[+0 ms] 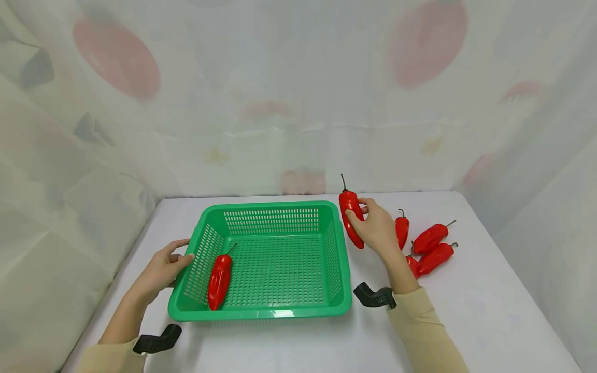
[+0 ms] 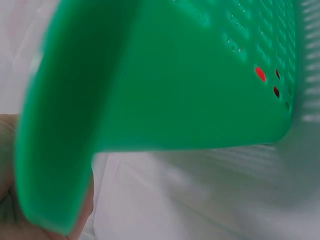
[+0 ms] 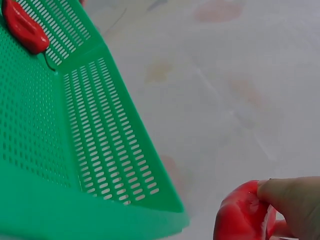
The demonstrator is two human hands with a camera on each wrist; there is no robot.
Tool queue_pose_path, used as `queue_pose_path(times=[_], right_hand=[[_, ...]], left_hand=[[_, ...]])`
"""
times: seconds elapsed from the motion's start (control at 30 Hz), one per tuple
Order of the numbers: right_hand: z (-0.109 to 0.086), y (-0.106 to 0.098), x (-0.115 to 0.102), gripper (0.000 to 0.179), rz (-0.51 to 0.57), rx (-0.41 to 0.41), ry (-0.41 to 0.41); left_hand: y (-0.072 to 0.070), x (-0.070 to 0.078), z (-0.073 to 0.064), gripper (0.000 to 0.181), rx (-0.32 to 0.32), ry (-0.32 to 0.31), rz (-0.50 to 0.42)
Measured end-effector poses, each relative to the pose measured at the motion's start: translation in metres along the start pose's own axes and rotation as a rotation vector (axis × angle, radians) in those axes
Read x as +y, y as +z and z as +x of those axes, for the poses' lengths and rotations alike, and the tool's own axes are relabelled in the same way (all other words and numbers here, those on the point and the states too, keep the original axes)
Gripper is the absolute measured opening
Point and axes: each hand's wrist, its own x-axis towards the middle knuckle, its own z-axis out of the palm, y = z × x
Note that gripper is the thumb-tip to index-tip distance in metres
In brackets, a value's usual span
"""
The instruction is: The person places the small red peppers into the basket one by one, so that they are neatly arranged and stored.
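Note:
A green plastic basket [image 1: 275,314] with slotted walls stands on the white table. Inside it, along the left wall, lies one red chili pepper [image 1: 219,282] with its stem pointing away. My left hand [image 1: 163,267] grips the basket's left rim, thumb on top; in the left wrist view the basket wall covers most of that hand [image 2: 7,185]. Just beyond the basket's right rim, my right hand [image 1: 377,228] pinches another red chili pepper [image 1: 351,210] between thumb and fingers, stem up. The right wrist view shows this pepper's [image 3: 240,215] blunt end near the basket corner.
Several more red peppers [image 1: 436,258] lie in a loose group on the table [image 1: 485,305], right of my right forearm. White cloth with faded fruit prints [image 1: 298,140] hangs behind and at both sides. A black camera mount [image 1: 374,296] sits on each wrist.

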Motion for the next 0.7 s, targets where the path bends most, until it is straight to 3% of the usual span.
queue_pose_path(times=[0.7], right_hand=[[-0.003,0.021,-0.031,0.051,0.077,-0.114,-0.036]], left_hand=[[-0.001,0.001,0.001,0.063,-0.003,-0.007,0.007]])
